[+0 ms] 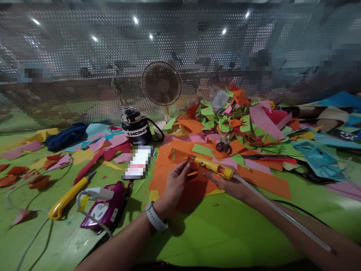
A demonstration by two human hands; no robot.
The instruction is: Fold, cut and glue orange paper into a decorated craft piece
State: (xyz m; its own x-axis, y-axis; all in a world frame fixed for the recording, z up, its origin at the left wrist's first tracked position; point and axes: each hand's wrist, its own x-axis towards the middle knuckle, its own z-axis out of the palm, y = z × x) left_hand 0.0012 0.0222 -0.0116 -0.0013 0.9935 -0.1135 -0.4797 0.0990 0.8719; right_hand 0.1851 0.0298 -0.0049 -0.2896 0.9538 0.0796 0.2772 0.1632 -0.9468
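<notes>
I've got the perforated screen (93, 71) filling the back, and the green table (225, 233) stretching out before it. Here's the heap of paper scraps (210, 113), green, orange and pink, spilling across the far right. Fan (162, 84) upright, centre back; orange sheet (159, 182) flat in the middle; purple power strip (113, 207) at near left, a plug seated in it. Black bottle (137, 130) stands between strip and fan. Now my hands, both over that orange sheet! The right hand (228, 184) is wrapped around the yellow glue gun (211, 166), nozzle pointing at the left fingertips, the clear glue stick (282, 214) trailing back along the forearm. The left hand (179, 175), white watch (156, 218) on its wrist, pinches a small orange paper piece (194, 165) right by the nozzle; its exact shape I can't tell.
</notes>
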